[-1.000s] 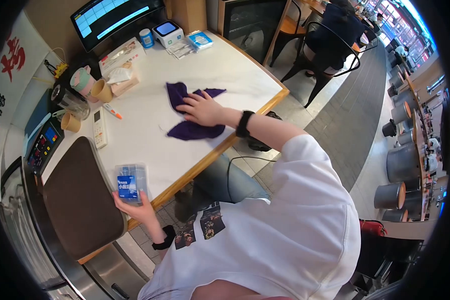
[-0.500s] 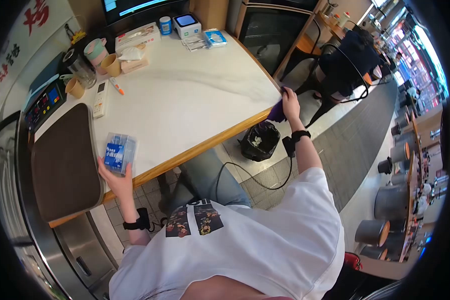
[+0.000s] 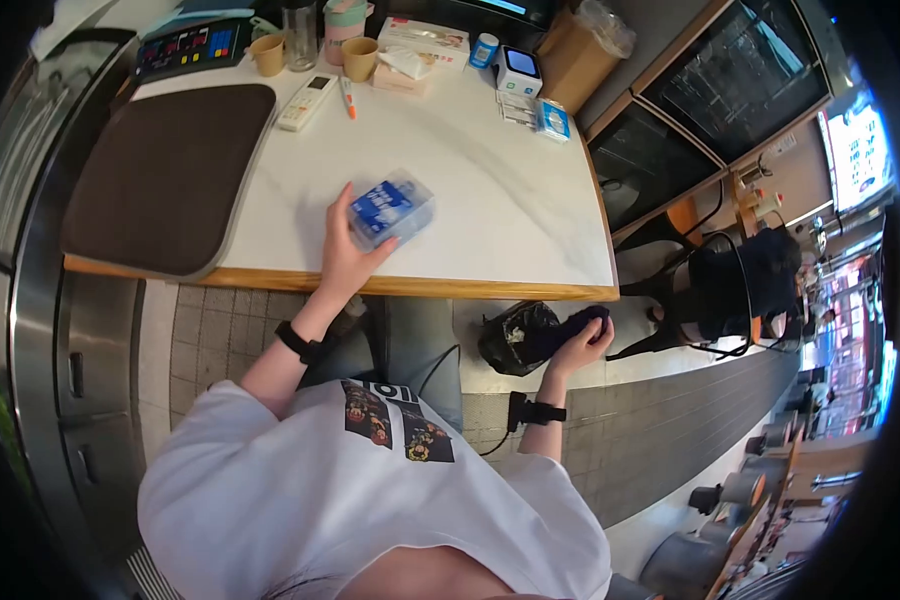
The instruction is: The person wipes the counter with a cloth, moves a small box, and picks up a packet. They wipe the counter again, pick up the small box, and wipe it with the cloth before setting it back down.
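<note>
- Two bare hands are in view: the left hand (image 3: 355, 240) grips a clear plastic box (image 3: 407, 222), and the right hand (image 3: 582, 348) is closed around a dark purple cloth (image 3: 568, 328).
- The box is at the front half of the white tabletop (image 3: 470, 170), thumb on its near side; whether it is lifted is unclear.
- Its blue label (image 3: 381, 206) has white Chinese characters, too small to read surely.
- The cloth is past the tabletop's front edge, beside a black bin bag (image 3: 520, 338); contact between them is unclear.
- A brown tray (image 3: 170, 180) lies left of the box.
- Behind the box are a remote (image 3: 308, 102) and an orange-tipped pen (image 3: 349, 98).
- Farther right, a white carton (image 3: 425, 42) has red marks, and a blue-and-white packet (image 3: 552, 120) has unreadable print.
- The white shirt (image 3: 370, 500) shows large dark letters, partly folded away.
</note>
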A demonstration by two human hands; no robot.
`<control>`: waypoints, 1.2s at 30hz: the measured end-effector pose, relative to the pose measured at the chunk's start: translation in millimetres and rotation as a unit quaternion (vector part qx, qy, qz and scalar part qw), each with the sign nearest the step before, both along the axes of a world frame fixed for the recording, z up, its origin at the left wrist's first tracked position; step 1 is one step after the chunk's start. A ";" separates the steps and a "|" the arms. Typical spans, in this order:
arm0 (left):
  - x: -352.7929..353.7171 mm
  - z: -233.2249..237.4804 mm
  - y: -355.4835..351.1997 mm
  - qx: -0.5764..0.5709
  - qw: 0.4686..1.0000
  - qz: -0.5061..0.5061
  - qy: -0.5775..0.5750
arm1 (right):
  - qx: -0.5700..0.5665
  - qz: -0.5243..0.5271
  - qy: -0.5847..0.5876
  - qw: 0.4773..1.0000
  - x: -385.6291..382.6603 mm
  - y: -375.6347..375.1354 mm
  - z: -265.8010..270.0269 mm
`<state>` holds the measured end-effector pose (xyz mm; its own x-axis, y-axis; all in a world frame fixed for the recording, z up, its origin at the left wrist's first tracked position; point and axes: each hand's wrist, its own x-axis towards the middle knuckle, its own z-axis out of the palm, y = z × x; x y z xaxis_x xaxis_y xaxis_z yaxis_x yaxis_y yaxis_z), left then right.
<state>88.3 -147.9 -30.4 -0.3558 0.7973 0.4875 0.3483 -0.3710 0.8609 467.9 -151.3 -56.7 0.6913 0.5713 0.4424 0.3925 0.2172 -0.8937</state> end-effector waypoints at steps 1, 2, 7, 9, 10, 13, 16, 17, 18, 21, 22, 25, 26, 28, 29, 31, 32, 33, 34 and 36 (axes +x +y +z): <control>6.0 12.0 -1.2 0.035 0.998 0.003 0.056 | 0.019 0.005 -0.044 0.999 -13.9 2.5 11.5; 9.3 19.2 -2.6 0.041 0.994 -0.001 0.099 | 0.089 0.109 0.069 0.988 -39.4 5.6 30.7; 15.2 29.0 -8.2 0.033 0.982 -0.003 0.186 | 0.159 0.226 -0.125 0.953 -126.0 37.8 70.1; 13.0 31.8 -11.9 0.026 0.986 0.007 0.167 | 0.190 0.353 -0.278 0.873 -186.4 44.1 76.2; 11.0 27.2 -11.0 0.014 0.987 0.008 0.161 | 0.178 0.404 -0.319 0.839 -209.3 42.7 85.0; 4.5 20.4 -5.7 -0.028 0.990 0.021 0.137 | 0.169 0.397 -0.458 0.777 -255.7 48.3 92.6; 6.3 18.9 -3.4 0.008 0.990 0.041 0.131 | 0.153 0.351 -0.421 0.822 -263.6 57.0 82.9; 7.5 19.3 -3.5 0.007 0.990 0.038 0.137 | 0.143 0.339 -0.405 0.837 -263.0 58.9 79.4; 8.5 21.9 -4.5 0.018 0.990 0.034 0.133 | 0.133 0.325 -0.370 0.860 -261.9 61.4 73.4; 9.4 22.0 -3.6 0.021 0.991 0.018 0.129 | 0.083 0.292 -0.253 0.919 -255.3 67.5 64.2; 9.8 20.9 -4.1 0.019 0.991 0.020 0.129 | 0.057 0.302 -0.183 0.934 -252.6 67.8 61.7; 9.0 21.0 -6.0 0.018 0.991 0.024 0.134 | 0.028 0.331 -0.051 0.942 -244.6 70.2 53.7; 8.5 20.3 -6.1 0.020 0.990 0.025 0.136 | 0.023 0.341 -0.043 0.939 -240.6 72.5 52.0; 8.0 20.7 -6.0 0.018 0.990 0.021 0.138 | 0.013 0.363 -0.025 0.931 -232.8 77.3 47.7; 7.9 21.9 -6.6 0.013 0.990 0.018 0.138 | 0.008 0.367 -0.014 0.930 -230.7 78.9 46.4; 6.6 23.2 -7.7 0.007 0.991 0.006 0.132 | -0.001 0.377 0.010 0.926 -228.5 83.1 44.2; 4.9 23.7 -8.4 0.006 0.992 -0.004 0.127 | 0.004 0.373 0.028 0.928 -227.3 84.4 42.8; 2.7 24.2 -9.2 0.004 0.992 -0.012 0.122 | 0.009 0.369 0.045 0.928 -225.7 84.6 41.1; 0.9 18.4 -9.0 0.025 0.997 -0.027 0.074 | 0.014 0.364 0.063 0.929 -223.5 85.8 38.0; -1.6 4.2 -7.7 0.065 0.996 -0.058 -0.022 | 0.024 0.393 0.119 0.912 -219.4 89.7 30.2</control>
